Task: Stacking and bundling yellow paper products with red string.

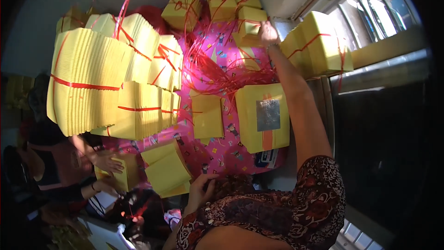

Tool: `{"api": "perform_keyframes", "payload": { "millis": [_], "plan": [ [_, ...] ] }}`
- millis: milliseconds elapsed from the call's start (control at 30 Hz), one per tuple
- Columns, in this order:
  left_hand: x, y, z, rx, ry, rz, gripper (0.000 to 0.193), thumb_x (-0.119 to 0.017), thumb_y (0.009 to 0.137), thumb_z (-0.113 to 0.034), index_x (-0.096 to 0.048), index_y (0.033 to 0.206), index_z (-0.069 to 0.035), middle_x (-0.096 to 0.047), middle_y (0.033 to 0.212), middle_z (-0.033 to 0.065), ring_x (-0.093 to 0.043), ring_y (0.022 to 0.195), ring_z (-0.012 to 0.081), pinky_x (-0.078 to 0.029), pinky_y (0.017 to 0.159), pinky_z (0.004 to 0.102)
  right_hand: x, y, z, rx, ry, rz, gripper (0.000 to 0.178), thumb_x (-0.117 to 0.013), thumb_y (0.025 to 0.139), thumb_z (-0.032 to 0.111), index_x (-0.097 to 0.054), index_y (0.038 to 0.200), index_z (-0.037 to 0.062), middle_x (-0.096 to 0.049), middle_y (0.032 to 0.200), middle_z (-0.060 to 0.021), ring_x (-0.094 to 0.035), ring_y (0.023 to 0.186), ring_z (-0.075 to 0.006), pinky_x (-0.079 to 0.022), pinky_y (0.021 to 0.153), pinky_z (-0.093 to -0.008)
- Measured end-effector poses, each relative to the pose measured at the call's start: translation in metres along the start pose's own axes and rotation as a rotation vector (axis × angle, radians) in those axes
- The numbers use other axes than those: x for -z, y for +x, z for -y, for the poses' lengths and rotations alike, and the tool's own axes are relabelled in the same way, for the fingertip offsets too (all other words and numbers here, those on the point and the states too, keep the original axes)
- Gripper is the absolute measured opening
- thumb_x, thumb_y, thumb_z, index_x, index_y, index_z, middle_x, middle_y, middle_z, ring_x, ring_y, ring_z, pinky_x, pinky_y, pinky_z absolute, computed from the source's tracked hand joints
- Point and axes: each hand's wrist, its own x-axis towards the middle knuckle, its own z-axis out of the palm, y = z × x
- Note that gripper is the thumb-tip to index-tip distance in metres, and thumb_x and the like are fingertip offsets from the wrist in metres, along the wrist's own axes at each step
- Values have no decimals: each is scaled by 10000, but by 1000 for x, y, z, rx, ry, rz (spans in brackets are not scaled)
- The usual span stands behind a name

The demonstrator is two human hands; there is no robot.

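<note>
My right arm stretches to the far side of the table. My right hand (268,33) is at the edge of a small yellow paper stack (252,17) tied with red ribbon; its fingers are too small and bright to make out. Close to my body, at the table's near edge, my left hand (201,189) has its fingers loosely bent and apart, with nothing visible in it. A loose yellow paper pile (167,169) lies just beyond it. Between my arms sits a larger yellow stack (247,129) with a grey rectangle and an orange strip on top.
Tall tied yellow bundles (92,74) crowd the left side. Tangled red ribbon (212,71) lies across the pink patterned tablecloth (231,150). Another bundle (317,46) stands by the barred window (374,11). At lower left, another person's hands (108,163) press on a yellow stack.
</note>
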Motion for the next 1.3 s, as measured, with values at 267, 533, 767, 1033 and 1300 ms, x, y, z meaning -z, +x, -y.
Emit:
{"api": "perform_keyframes", "payload": {
  "millis": [267,533,767,1033,1300],
  "plan": [
    [19,25,-49,26,120,-134,174,-585,890,14,-652,1044,-34,-646,905,136,-652,857,255,-499,759,314,-40,49,-31,182,-375,3,173,-516,883,166,-592,1036,143,-646,1046,-86,-669,911,-271,-533,736,-423],
    [22,24,-39,38,103,-196,176,-581,895,10,-652,1050,-32,-644,928,138,-645,854,263,-491,764,320,-27,49,-13,41,-76,-60,227,-468,889,137,-521,1103,86,-583,1121,-205,-617,969,-407,-514,810,-485],
    [28,11,-36,-45,128,-196,183,-593,884,15,-652,1050,-32,-646,933,138,-644,855,269,-493,765,327,30,40,18,33,87,-317,233,-550,827,153,-542,1055,106,-569,1085,-200,-611,922,-405,-505,793,-489],
    [32,-10,-19,-350,170,-132,189,-579,891,36,-648,1059,-17,-626,940,117,-642,847,210,-510,683,282,141,-88,119,250,236,-254,149,-504,889,108,-488,1028,58,-553,980,-227,-601,759,-445,-496,638,-526],
    [41,-30,-7,-376,83,-57,213,-585,865,31,-654,1059,-25,-639,945,129,-633,876,272,-515,747,337,111,-271,172,457,280,-291,232,-528,830,50,-478,1053,4,-546,991,-222,-619,692,-401,-516,564,-492]
  ]
}}
